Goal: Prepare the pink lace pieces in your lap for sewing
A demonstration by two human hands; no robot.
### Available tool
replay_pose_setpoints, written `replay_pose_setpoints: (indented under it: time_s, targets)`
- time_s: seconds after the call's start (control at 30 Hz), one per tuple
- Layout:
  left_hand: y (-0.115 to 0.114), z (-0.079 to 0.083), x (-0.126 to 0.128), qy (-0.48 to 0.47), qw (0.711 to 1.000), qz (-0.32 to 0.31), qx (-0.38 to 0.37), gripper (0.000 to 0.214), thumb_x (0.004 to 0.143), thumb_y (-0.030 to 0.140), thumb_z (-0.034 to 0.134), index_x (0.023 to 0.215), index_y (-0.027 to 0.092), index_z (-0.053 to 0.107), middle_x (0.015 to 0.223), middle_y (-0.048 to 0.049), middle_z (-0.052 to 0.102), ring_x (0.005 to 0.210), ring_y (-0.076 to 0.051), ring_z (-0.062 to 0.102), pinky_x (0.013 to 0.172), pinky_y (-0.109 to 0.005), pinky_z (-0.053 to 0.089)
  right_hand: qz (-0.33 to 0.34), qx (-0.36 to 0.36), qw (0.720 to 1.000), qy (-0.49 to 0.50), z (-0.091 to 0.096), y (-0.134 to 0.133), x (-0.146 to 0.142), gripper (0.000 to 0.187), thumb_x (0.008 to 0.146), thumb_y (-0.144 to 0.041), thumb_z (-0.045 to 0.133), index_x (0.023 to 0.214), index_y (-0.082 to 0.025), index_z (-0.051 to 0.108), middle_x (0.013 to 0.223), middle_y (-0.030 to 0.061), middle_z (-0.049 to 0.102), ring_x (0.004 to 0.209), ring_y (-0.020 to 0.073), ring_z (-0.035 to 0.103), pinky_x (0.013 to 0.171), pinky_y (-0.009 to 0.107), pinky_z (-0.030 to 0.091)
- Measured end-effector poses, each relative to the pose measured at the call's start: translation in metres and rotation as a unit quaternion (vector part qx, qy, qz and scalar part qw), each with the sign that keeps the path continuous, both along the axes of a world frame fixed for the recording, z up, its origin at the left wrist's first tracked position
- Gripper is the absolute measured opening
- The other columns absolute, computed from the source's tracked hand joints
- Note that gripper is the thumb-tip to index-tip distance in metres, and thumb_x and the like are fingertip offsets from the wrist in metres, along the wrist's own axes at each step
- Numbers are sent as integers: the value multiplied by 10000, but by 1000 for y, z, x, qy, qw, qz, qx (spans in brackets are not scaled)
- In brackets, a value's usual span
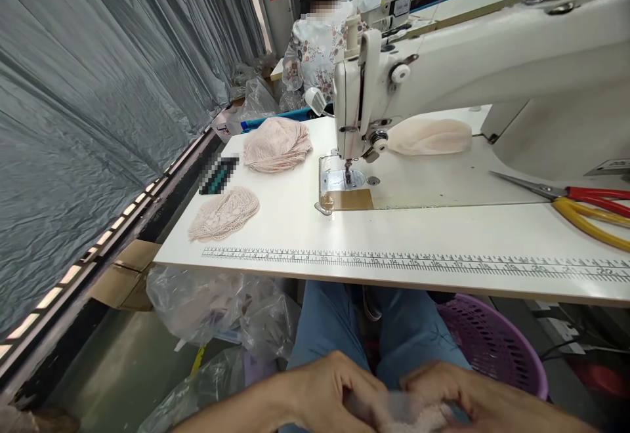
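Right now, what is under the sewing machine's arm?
Beneath the sewing machine's arm lies a peach-coloured fabric piece. Anything directly behind the machine's head is covered, as is the surface beneath the piece.

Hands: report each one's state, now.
Left hand: fingers curled, beside pale fabric; grip cannot be told.
Right hand: curled over the pale fabric, apparently holding it, though blurred.
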State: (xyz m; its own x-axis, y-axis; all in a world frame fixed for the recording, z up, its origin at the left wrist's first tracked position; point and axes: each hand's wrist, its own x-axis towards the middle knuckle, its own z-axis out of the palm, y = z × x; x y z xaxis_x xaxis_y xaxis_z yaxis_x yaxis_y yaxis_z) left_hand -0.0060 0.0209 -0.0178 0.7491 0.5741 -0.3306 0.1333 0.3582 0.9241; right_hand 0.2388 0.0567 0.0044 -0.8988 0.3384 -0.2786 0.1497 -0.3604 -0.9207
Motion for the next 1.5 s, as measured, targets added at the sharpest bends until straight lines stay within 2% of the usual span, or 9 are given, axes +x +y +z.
replay_pose_setpoints:
  time_s: [0.13, 0.33, 0.5, 0.87, 1.07, 1.3, 1.5]
  targets:
    - [8, 13, -7, 25, 998, 33, -52, 675, 441, 636, 975, 878, 141, 838, 821, -9, 655, 739, -123, 517, 671, -210, 417, -22, -35, 999, 3, -9, 15, 1, 635, 694, -772, 831, 681, -190, 577, 733, -33, 480, 700, 147, 412, 630, 260, 286]
    - [7, 16, -9, 47, 991, 72, -100, 642, 374, 587, 1002, 806, 143, 831, 822, -20, 691, 763, -140, 533, 698, -219, 445, -50, -68, 996, 9, -21, 10, 4, 653, 698, -797, 816, 735, -190, 576, 716, -36, 485, 684, 136, 406, 631, 245, 295]
    - [7, 20, -9, 44, 991, 80, -98, 612, 386, 584, 1002, 773, 146, 820, 801, -15, 671, 746, -127, 520, 701, -223, 437, -79, -60, 995, 1, -18, 9, 4, 663, 700, -809, 804, 760, -213, 519, 723, -51, 451, 681, 134, 350, 603, 242, 240]
    - [4, 19, -14, 59, 990, 99, -84, 645, 344, 591, 1001, 779, 144, 833, 761, -11, 658, 704, -120, 519, 721, -244, 462, -97, -39, 994, -10, -16, 6, 2, 632, 752, -817, 753, 797, -224, 540, 756, -41, 456, 704, 154, 376, 642, 268, 259]
    - [4, 20, -18, 69, 992, 89, -62, 647, 380, 610, 989, 821, 160, 841, 817, -22, 691, 757, -144, 572, 744, -249, 479, -93, -33, 995, 1, -20, 8, 0, 615, 767, -807, 747, 820, -230, 540, 762, -42, 460, 704, 157, 383, 651, 274, 271]
    - [3, 23, -19, 63, 991, 90, -72, 632, 356, 610, 995, 757, 156, 814, 772, -7, 627, 732, -141, 544, 753, -273, 469, -89, -40, 995, 25, -30, 9, 2, 545, 850, -738, 733, 849, -219, 569, 782, -33, 477, 715, 157, 369, 661, 280, 262]
    - [1, 20, -20, 50, 992, 97, -61, 661, 381, 649, 977, 777, 144, 821, 754, -9, 629, 714, -134, 541, 725, -258, 457, -103, -29, 994, 32, -40, 9, 4, 480, 910, -688, 705, 882, -212, 646, 803, -15, 525, 746, 178, 438, 693, 300, 291]
